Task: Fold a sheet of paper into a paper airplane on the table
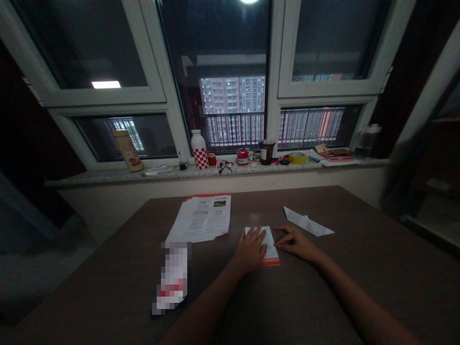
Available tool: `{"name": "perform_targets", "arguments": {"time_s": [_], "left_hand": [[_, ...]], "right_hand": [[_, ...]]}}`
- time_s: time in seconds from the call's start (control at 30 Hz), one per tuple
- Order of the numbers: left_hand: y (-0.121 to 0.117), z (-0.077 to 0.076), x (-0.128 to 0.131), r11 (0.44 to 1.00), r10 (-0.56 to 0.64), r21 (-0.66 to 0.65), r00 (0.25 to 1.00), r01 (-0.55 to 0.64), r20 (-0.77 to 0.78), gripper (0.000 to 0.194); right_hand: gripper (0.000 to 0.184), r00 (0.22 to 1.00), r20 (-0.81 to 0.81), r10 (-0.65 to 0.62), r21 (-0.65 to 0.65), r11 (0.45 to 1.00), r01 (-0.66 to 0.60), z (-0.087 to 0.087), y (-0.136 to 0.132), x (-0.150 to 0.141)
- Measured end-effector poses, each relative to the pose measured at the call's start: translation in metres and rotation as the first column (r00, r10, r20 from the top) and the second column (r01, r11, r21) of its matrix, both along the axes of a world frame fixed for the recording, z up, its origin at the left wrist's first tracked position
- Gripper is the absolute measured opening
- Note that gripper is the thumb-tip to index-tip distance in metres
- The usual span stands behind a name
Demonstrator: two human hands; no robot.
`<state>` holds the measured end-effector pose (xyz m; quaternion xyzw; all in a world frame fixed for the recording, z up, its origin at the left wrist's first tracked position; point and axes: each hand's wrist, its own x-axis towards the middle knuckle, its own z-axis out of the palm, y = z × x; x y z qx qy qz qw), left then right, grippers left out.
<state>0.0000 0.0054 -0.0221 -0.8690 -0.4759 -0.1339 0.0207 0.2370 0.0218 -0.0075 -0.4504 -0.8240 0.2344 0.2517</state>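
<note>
A small folded white paper with a red bottom edge (270,250) lies on the dark brown table (323,297). My left hand (250,249) rests flat on its left part, fingers spread. My right hand (295,240) sits at the paper's right edge, fingers curled and fingertips pressing down on it. A folded white paper strip (306,222) lies just beyond my right hand. A stack of printed sheets (201,218) lies to the left of my left hand.
A blurred-out flat object (171,278) lies on the table at the near left. The window sill (108,176) holds a red-checked white bottle (200,149), a tan tube (126,150), a red can (242,156), a dark cup (266,152), a yellow tape roll (297,157) and papers.
</note>
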Motion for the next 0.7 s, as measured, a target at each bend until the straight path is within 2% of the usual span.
{"name": "perform_targets", "arguments": {"time_s": [0.17, 0.37, 0.7], "left_hand": [[0.001, -0.001, 0.000, 1.000, -0.004, -0.002, 1.000, 0.004, 0.007, 0.050], [0.000, 0.000, 0.000, 1.000, 0.002, -0.001, 1.000, -0.002, 0.003, 0.050], [-0.001, 0.003, 0.001, 1.000, -0.003, -0.010, 1.000, 0.003, 0.003, 0.050]], "right_hand": [[0.026, 0.999, -0.002, -0.039, 0.047, 0.998, 0.039, -0.005, 0.002, -0.004], [0.026, 0.985, 0.060, -0.161, 0.110, 0.982, 0.153, -0.004, 0.006, -0.013], [0.034, 0.955, 0.174, -0.238, 0.177, 0.962, 0.208, -0.003, 0.007, -0.020]]}}
